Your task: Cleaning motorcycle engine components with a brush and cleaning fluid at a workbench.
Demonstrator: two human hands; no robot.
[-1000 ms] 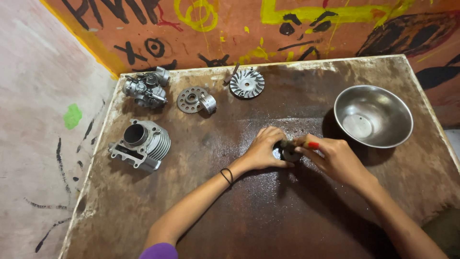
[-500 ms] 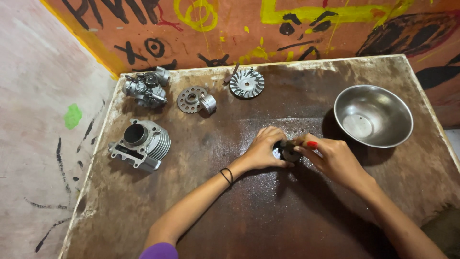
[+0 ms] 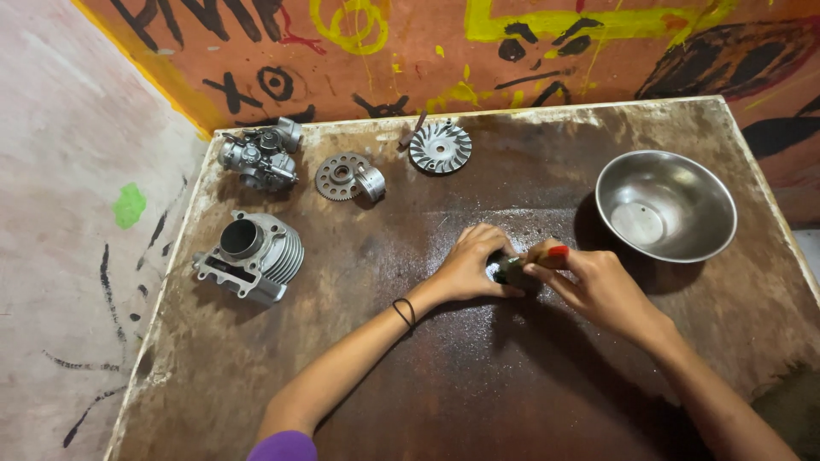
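Far left, a pale plastered wall (image 3: 60,213) runs down the side, scuffed, with black strokes and one green blotch (image 3: 129,205). Behind the table the back wall (image 3: 598,51) is orange, daubed with yellow and black graffiti shapes.

The table (image 3: 427,401) is a flat board, dark brown and stained, worn whitish along its edges, with a faint oily sheen near the middle.

At the far left corner sits a carburetor (image 3: 258,155), knobbly cast metal, grey. Nearer, below it, a finned engine cylinder (image 3: 250,256) lies with its round bore facing up. Just right of the carburetor there's a toothed sprocket gear (image 3: 341,176) with a small metal ring (image 3: 371,183) touching its right edge. Further right, at the far edge, a bright round fan-bladed pulley disc (image 3: 440,147), shiny aluminium.

Now the centre: the left hand (image 3: 470,265), a black band on its wrist, curls over a small dark metal part (image 3: 509,271), fingers pinning it against the tabletop. The right hand (image 3: 598,286) meets it from the other side, gripping a red-handled tool (image 3: 555,253) whose tip is at the part; most of the tool is hidden in the fist. The part rests mid-table, between both hands.

On the right, well apart, stands a round steel bowl (image 3: 666,205), polished and reflective.
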